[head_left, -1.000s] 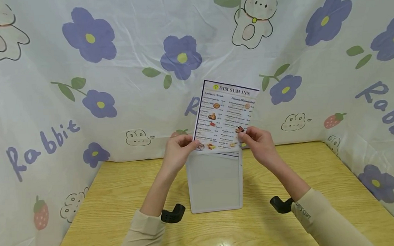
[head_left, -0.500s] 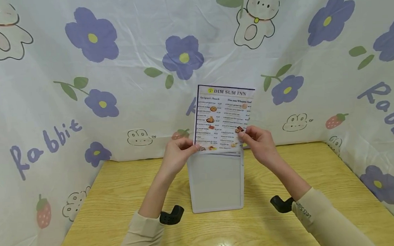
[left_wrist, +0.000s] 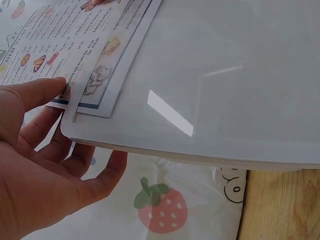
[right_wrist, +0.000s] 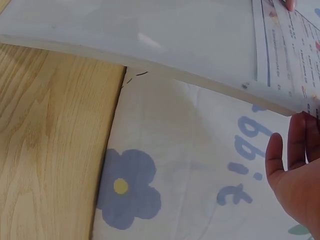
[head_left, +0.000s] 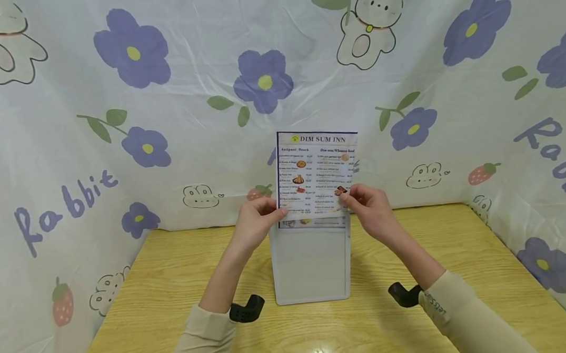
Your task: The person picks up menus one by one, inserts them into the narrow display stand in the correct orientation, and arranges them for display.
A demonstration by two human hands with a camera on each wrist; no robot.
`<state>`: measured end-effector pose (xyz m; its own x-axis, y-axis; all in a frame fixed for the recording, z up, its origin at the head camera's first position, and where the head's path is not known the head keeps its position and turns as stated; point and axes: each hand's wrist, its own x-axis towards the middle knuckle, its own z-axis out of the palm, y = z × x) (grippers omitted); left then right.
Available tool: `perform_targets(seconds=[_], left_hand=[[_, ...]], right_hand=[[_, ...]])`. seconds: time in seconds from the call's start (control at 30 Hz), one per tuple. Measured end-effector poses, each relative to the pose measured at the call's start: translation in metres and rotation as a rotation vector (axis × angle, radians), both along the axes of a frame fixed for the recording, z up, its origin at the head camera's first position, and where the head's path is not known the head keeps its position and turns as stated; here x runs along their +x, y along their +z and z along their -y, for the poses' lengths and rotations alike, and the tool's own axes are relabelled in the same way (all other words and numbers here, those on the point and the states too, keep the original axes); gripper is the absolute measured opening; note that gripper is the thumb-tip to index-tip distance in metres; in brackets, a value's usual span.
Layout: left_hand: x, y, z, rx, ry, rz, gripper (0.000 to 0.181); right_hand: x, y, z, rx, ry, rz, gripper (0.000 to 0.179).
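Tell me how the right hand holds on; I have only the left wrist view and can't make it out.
Observer: In the head view, the right hand pinches the menu near its right edge, thumb in front.
Operator: Read me what's printed across the top.
Observer: The head view shows the title: DIM SUM INN.
Operator: Describe what's below the menu, down where my view cuts off.
Observer: The head view shows the bottom edge of the white board, which appears to rest on the wooden table.
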<state>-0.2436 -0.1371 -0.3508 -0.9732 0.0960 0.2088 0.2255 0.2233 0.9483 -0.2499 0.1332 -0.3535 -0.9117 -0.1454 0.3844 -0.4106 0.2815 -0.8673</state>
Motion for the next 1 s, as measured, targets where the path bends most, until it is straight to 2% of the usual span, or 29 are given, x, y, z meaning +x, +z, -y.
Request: perform_targets(seconds=[0.2, 0.57, 1.0], left_hand=[[0.002, 0.003, 0.0, 0.004, -0.006, 0.005, 0.014], [0.003, 0.004, 0.0, 0.015, -0.019, -0.008, 0.019], [0.002, 0.004, -0.001, 0.026, -0.03, -0.035, 0.018]], right_hand=[[0.002, -0.005, 0.001, 0.029, 0.026, 0.026, 0.02], [0.003, -0.019, 0.002, 0.074, 0.05, 0.022, 0.017], [0.004, -0.028, -0.004, 0.03, 0.08, 0.01, 0.014]])
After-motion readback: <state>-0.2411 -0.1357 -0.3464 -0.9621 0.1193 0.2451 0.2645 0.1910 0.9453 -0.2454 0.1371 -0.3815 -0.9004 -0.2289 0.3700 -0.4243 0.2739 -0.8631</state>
